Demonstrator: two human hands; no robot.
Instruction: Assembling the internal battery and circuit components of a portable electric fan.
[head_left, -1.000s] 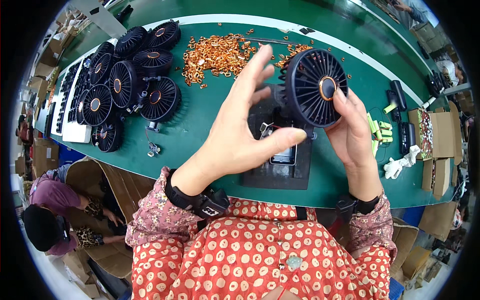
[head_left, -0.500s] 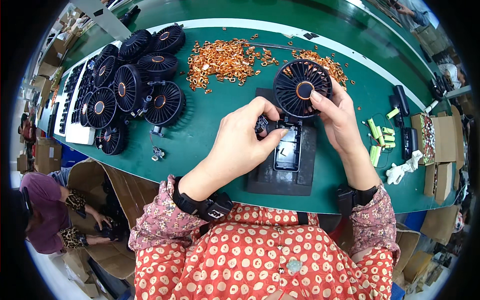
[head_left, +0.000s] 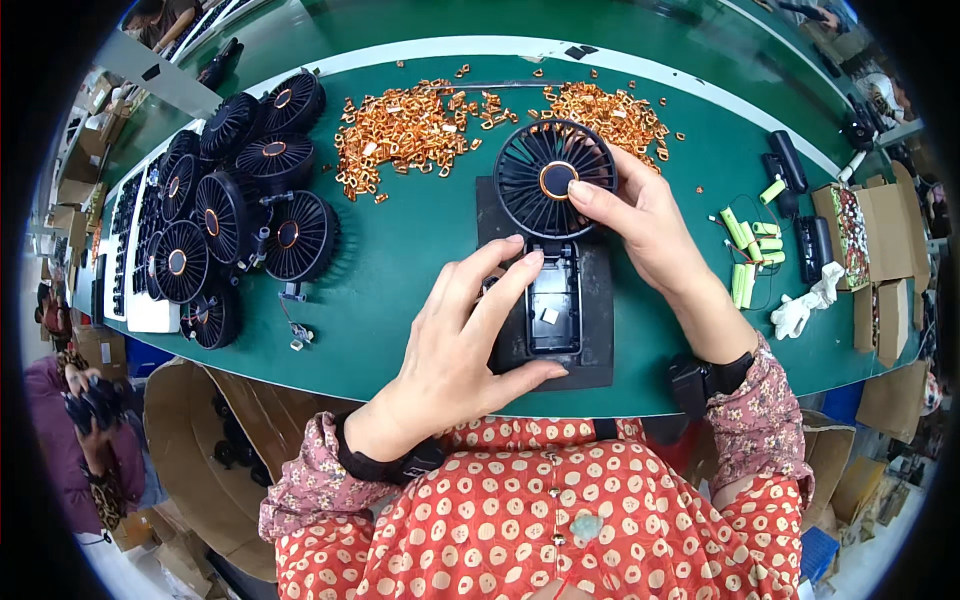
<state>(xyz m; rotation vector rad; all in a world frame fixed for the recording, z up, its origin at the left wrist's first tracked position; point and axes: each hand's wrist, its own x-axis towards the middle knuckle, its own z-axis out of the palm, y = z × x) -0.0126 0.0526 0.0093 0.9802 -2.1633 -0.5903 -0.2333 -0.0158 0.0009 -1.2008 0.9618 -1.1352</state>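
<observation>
A black handheld fan [head_left: 556, 180] with a copper-coloured ring round its hub is in my right hand [head_left: 640, 215]. The thumb lies on the front by the hub, the other fingers behind the rim. Below the fan head hangs its handle housing [head_left: 553, 300], hollow side up, over a dark pad [head_left: 597, 350]. A small white piece [head_left: 550, 315] lies inside the housing. My left hand [head_left: 450, 325] is spread along the housing's left side, index fingertip at the hinge, thumb near the lower end. A dark part under its fingers is mostly hidden.
Several black fans [head_left: 210, 215] are piled at the left, beside a white tray [head_left: 155, 312]. Copper-coloured clips [head_left: 400, 135] lie in heaps at the back. Green battery cells [head_left: 742, 255], a white glove [head_left: 806, 300] and a cardboard box [head_left: 885, 235] are at the right.
My left fingers have opened from a bent pose near the hinge and spread along the housing. A white piece now shows inside it. The view has shifted; a co-worker at the left has raised their hands.
</observation>
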